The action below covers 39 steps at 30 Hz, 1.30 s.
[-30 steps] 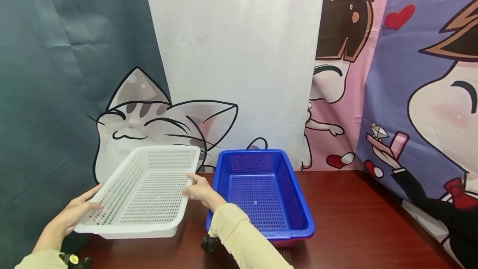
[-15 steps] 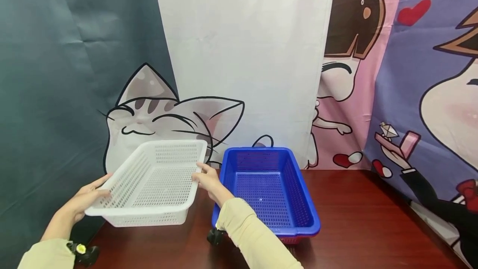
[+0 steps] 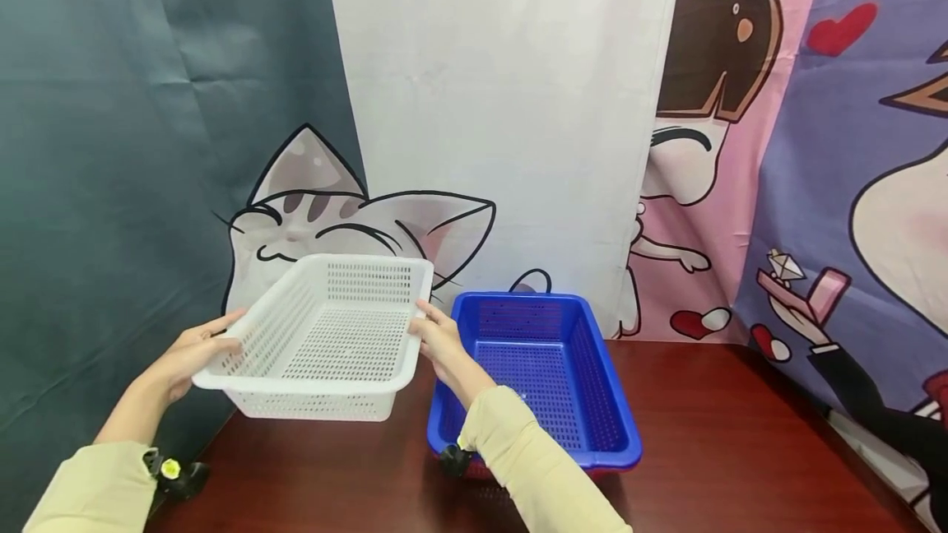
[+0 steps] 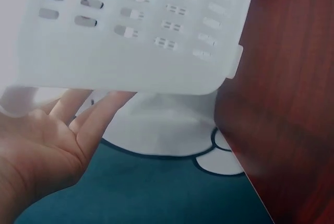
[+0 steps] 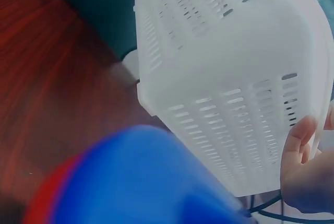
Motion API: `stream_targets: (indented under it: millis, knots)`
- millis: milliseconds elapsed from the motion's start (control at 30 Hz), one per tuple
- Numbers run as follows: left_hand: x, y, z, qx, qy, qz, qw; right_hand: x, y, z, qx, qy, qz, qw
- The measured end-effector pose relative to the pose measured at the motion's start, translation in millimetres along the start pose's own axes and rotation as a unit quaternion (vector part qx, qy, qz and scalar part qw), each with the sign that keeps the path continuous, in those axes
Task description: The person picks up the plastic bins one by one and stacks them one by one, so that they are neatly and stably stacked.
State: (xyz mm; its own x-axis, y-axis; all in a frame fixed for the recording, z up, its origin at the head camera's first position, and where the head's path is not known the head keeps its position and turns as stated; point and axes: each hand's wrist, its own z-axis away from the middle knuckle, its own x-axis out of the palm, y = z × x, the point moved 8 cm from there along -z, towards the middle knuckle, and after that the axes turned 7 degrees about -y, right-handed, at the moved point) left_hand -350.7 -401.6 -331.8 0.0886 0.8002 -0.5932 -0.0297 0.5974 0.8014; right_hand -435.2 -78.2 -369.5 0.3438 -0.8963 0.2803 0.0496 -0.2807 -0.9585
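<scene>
Between my two hands a white perforated plastic basket (image 3: 341,344) hangs above the table, its near side tilted toward me. My left hand (image 3: 188,356) grips the left rim, thumb over the edge; in the left wrist view the fingers (image 4: 96,114) reach under the basket wall. On the opposite side my right hand (image 3: 444,344) pinches the right rim, and the right wrist view shows fingertips (image 5: 302,130) against the outer wall. A blue perforated basket (image 3: 625,434) stands on the table just right of the white one, partly behind my right forearm.
A red basket (image 3: 477,469) shows beneath the blue one, mostly hidden. The reddish-brown wooden table (image 3: 704,434) extends to the right. A printed cartoon curtain (image 3: 504,105) hangs along the back and sides.
Both hands have raised the white basket and carried it slightly right, while the head view has shifted a little left. The blue basket stays in place on the table.
</scene>
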Motion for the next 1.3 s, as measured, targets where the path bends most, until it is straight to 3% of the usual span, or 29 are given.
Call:
stream_targets:
  millis: [500,800,1033,1300]
  knots:
    - [2.8,57.0,-6.3,0.059,-0.025,0.067,0.9957,-17.6,-66.4,9.4,-0.054,0.002,-0.056,0.9970]
    - [14.0,78.7,-1.2,0.102,-0.046,0.108,0.9879,-30.6,-94.0,24.2,-0.065,0.002,-0.084,0.9944]
    - [22.4,98.1,5.7,0.130,-0.044,0.119,0.9834,-42.0,-112.9,38.7,-0.079,0.003,-0.090,0.9929]
    - [46.4,121.7,12.3,0.148,-0.051,0.107,0.9819,-65.8,-125.4,53.1,-0.088,0.012,-0.100,0.9910]
